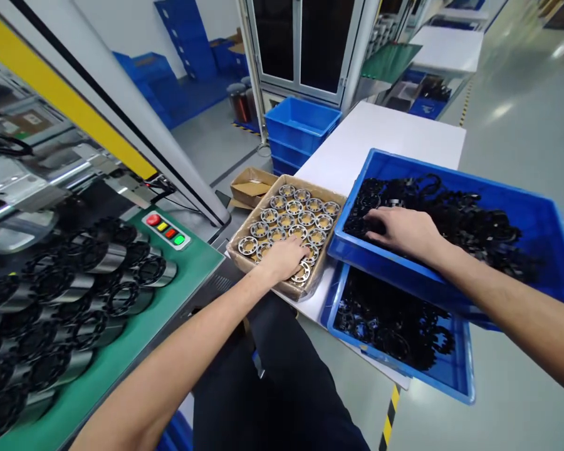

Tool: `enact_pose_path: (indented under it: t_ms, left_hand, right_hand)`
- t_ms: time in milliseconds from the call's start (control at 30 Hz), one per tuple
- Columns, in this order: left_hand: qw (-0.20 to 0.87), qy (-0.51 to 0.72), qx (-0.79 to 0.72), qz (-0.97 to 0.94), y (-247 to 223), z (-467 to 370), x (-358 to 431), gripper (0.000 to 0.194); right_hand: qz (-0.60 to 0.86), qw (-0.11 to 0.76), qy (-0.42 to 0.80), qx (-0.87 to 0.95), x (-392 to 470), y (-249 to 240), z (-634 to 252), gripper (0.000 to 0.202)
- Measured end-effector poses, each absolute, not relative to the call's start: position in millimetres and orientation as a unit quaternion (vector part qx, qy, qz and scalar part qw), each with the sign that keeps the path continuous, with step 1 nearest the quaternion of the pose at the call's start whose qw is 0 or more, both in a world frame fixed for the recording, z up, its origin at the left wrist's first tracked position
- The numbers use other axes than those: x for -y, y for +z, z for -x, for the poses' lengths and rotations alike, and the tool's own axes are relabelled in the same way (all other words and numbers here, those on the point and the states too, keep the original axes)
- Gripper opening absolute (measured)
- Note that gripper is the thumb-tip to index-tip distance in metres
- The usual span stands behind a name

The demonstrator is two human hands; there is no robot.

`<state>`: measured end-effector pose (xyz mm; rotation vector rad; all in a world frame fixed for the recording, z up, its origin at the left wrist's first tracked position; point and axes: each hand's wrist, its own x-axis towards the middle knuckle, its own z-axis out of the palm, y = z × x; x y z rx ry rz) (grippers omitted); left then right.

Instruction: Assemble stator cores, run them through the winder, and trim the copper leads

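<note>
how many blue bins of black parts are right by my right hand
2: the upper bin, with the right hand in it, and the lower bin, partly beneath.

Beyond the far edge of the white worktop (404, 134) stand dark panes (328, 44) in a pale frame (297, 37), a pale wall (110, 25) to their left. The glossy grey floor (512, 188) mirrors light; black-and-yellow tape (389, 418) lies by the worktop's near corner.

The left forearm (192, 344) and right forearm (512, 297) are bare as far as they show, slim and tapering. The left grip (286, 258) and right grip (402, 228) are bare, five-fingered hands. Plain, near-black trousers (291, 376) cover the legs, their finer folds lost in shadow.
</note>
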<state>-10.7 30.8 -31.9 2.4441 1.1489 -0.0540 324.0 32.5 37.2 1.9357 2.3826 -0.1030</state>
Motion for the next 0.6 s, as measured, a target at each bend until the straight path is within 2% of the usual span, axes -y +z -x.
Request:
enact_pose_path:
  t_ms: [133, 300, 433, 533, 600]
  left_hand:
    - [0.249, 0.011, -0.405, -0.88, -15.5, 18.0, -36.8, 0.017]
    - [0.344, 0.185, -0.456, -0.8, 17.5, 44.4, -30.2, 0.025]
    - [0.506, 0.314, -0.465, -0.654, 28.7, 61.2, 17.0, 0.038]
    - [0.628, 0.361, -0.432, -0.537, 23.8, 66.5, 76.2, 0.052]
    - [0.678, 0.391, -0.412, -0.466, 14.2, 67.5, 119.5, 0.054]
  right_hand:
    - [-0.616, 0.026, -0.036, -0.786, -32.0, 40.5, -320.9, 0.051]
    - [-0.586, -0.02, -0.04, -0.809, -31.3, 41.2, -320.9, 0.045]
    - [-0.589, -0.123, -0.041, -0.797, -36.3, 40.7, -333.3, 0.056]
    - [-0.558, -0.227, -0.058, -0.796, -44.5, 42.7, -347.9, 0.062]
    - [-0.505, -0.294, -0.082, -0.807, -48.0, 46.0, -356.4, 0.06]
